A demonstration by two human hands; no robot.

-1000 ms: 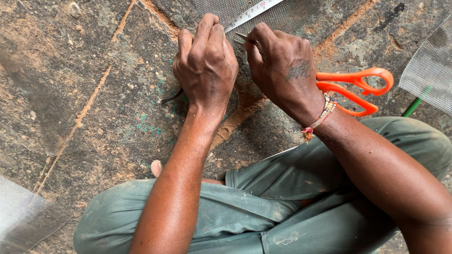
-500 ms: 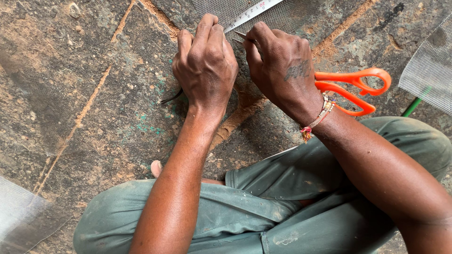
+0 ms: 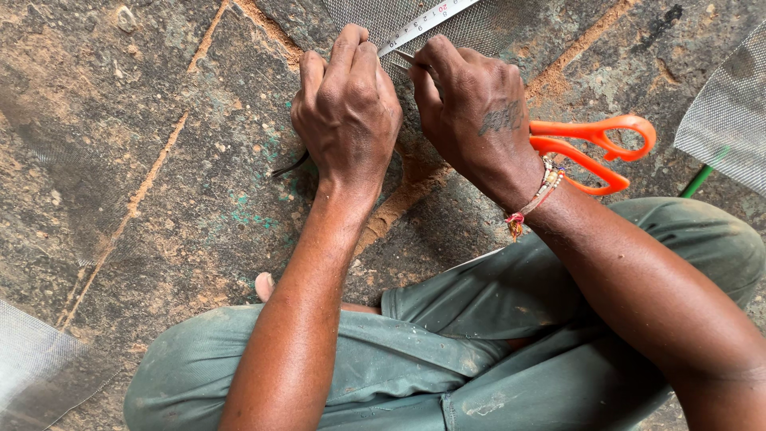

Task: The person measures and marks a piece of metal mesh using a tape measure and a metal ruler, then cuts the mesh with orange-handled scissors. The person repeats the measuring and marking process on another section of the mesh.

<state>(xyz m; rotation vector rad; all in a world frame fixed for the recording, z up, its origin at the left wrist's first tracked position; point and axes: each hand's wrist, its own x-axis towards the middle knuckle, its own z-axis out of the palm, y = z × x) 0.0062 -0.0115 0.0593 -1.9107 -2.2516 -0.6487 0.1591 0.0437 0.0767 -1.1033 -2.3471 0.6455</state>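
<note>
On the stone floor point(image 3: 144, 160), the left hand point(image 3: 347, 112) presses curled fingers onto the wire mesh point(image 3: 495, 24) beside the metal ruler point(image 3: 423, 24), while the right hand point(image 3: 479, 120) pinches a thin tool against the ruler, orange scissors point(image 3: 594, 148) just behind.

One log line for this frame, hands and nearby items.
left hand: pressing grey wire mesh sheet | right hand: thin tool at metal ruler | orange-handled scissors: on stone floor
</note>
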